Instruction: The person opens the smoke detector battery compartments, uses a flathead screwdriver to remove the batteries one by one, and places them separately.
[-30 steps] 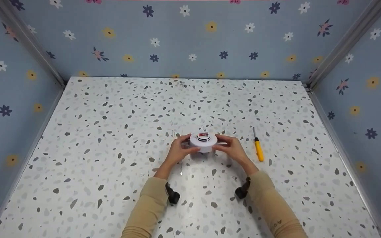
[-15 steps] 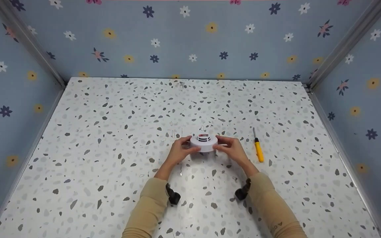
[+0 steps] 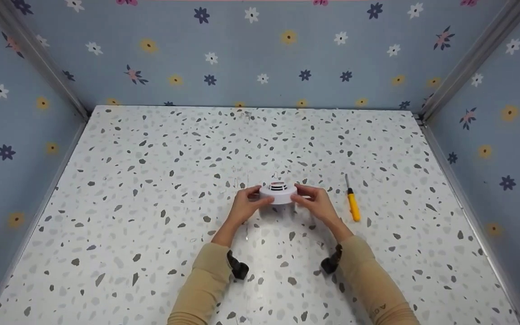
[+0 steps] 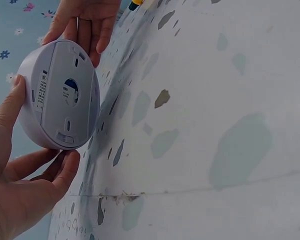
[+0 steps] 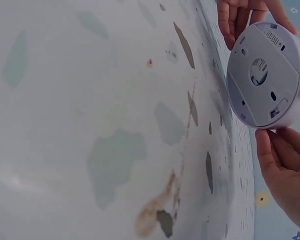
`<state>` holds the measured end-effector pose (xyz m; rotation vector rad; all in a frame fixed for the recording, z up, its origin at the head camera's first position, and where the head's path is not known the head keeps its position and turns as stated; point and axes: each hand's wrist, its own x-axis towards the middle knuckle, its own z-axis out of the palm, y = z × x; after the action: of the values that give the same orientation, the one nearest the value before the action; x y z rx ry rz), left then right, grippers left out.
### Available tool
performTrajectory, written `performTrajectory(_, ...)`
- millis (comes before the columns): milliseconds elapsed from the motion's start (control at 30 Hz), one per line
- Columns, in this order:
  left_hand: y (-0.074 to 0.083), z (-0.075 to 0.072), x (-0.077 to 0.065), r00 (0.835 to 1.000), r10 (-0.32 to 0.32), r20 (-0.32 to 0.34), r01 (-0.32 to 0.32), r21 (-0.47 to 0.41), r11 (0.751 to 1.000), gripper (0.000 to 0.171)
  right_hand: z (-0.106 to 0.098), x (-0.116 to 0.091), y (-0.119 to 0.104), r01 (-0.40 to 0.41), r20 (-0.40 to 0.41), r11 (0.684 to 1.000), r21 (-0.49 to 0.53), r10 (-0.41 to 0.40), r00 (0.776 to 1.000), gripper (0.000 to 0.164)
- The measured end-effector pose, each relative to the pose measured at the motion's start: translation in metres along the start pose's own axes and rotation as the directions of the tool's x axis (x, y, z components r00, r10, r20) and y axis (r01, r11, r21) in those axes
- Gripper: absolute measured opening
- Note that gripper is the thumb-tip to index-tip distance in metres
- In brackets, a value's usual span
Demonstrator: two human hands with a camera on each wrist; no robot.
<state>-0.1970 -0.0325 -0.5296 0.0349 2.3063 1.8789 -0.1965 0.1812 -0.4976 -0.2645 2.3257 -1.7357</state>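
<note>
A round white smoke detector (image 3: 279, 197) with dark vent slots and a small red-marked label on its top is held off the table between both hands. My left hand (image 3: 243, 205) grips its left side, thumb at the near face and fingers at the far edge. On the opposite side my right hand (image 3: 318, 203) grips it the same way. The left wrist view shows the flat underside of the smoke detector (image 4: 55, 107), with slots, a central round opening and a printed label. That same base faces the right wrist view, where the right fingers (image 5: 285, 160) touch its rim.
To the right of the hands lies a screwdriver (image 3: 353, 205) with a yellow handle, its metal shaft pointing away. The speckled white table (image 3: 197, 149) is bounded by blue flowered panels (image 3: 260, 49) at the back and both sides.
The smoke detector has tilted slightly in my hands, its top showing flatter and its near lower edge higher. Both hands keep their hold in nearly the same place. The screwdriver has not moved.
</note>
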Motion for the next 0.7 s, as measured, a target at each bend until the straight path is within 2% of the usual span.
performTrajectory(367,0.0031,0.0006,0.001,0.997,-0.073,-0.031,0.073,0.005,0.997,0.066,0.0011,-0.0012,0.003,0.081,-0.018,0.995,0.05,-0.081,0.997,0.053)
performTrajectory(533,0.0042,0.0004,0.0018,0.996,-0.076,-0.037,0.076,0.015,0.997,0.066,0.0006,0.0,0.0058,0.117,-0.035,0.99,0.078,-0.114,0.993,0.051)
performTrajectory(700,0.0061,0.0004,0.0016,0.996,-0.085,-0.036,0.085,0.017,0.996,0.066,0.0001,0.0007,0.0068,0.152,-0.051,0.986,0.062,-0.149,0.988,0.046)
